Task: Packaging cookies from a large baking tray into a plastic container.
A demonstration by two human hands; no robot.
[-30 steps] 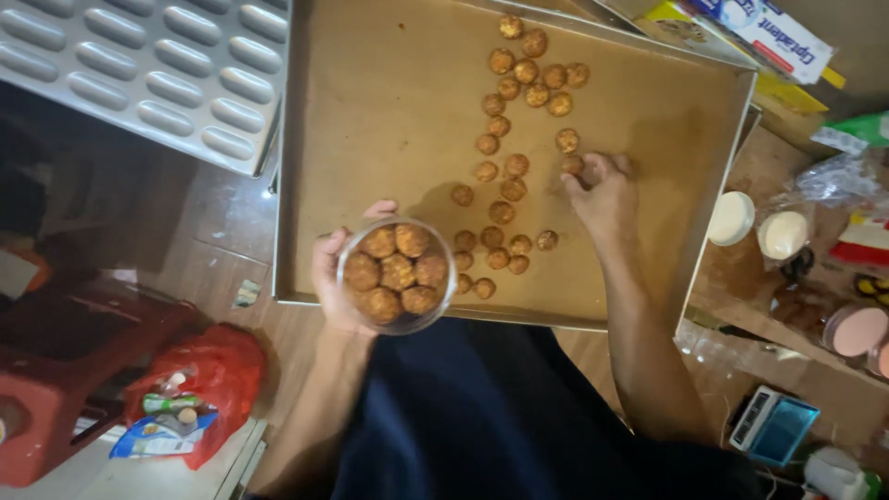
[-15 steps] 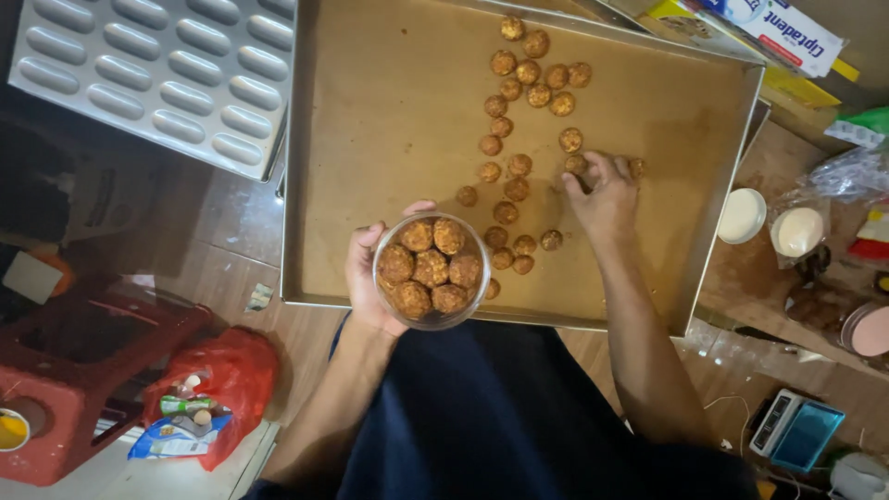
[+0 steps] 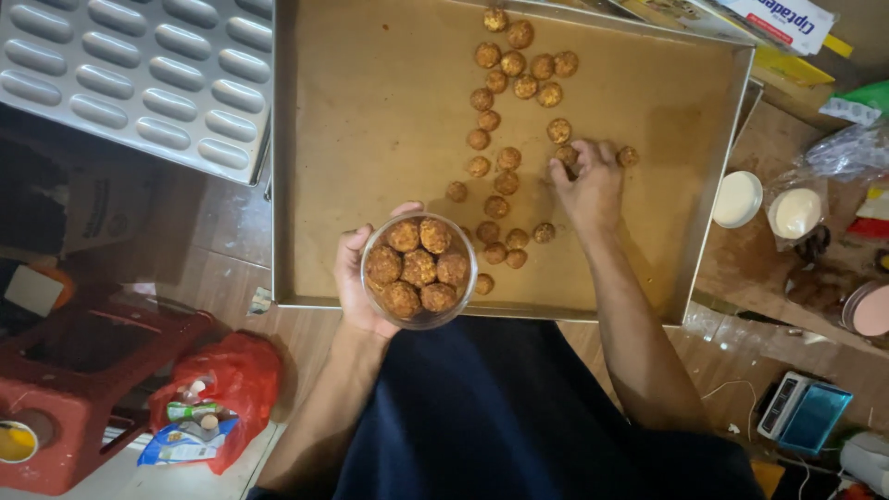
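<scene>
A large metal baking tray [image 3: 389, 111] lined with brown paper lies in front of me, with several small round brown cookies [image 3: 505, 93] scattered down its middle. My left hand [image 3: 356, 287] holds a clear round jar [image 3: 419, 270] filled with the same cookies, just above the tray's near edge. My right hand [image 3: 588, 185] rests palm down on the tray, its fingertips closed around a cookie among the loose ones; another cookie [image 3: 628, 156] lies just right of it.
A grey moulded baking pan [image 3: 139, 74] sits upper left. A red plastic stool [image 3: 83, 389] and a red bag [image 3: 218, 389] stand lower left. White round lids [image 3: 738, 198], packets and a small scale [image 3: 804, 414] are at the right.
My right hand has stayed over the loose cookies with its fingers curling onto one. The jar in my left hand has kept its place by the near edge as the view shifted slightly.
</scene>
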